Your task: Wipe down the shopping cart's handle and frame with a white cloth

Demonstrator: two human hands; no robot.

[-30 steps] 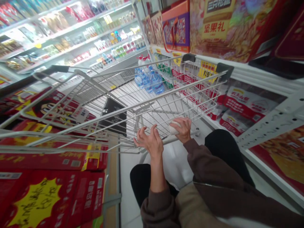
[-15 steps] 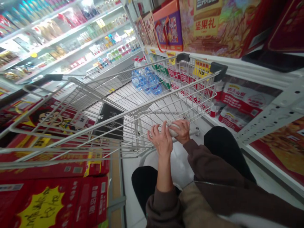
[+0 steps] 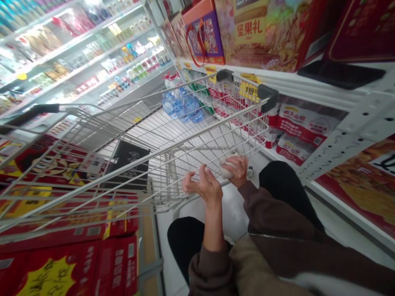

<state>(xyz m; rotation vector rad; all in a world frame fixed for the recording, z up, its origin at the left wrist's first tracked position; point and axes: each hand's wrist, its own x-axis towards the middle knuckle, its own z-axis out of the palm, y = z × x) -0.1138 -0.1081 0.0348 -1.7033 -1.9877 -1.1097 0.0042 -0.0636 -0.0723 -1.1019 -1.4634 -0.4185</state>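
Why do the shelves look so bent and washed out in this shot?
In the head view, the wide lens bows the wire shopping cart and tilts the whole aisle; glare washes out the bright shelves at upper left; the left hand, the right hand and the white object it grips look slightly soft.

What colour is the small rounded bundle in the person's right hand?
White bundle, best seen in the head view.

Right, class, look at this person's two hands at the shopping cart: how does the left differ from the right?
The left hand is open with fingers curled, holding nothing, while the right hand closes around a white bundle. The left forearm is bare; at the right wrist, a brown sleeve reaches the hand. Both are at the near end of the wire shopping cart.
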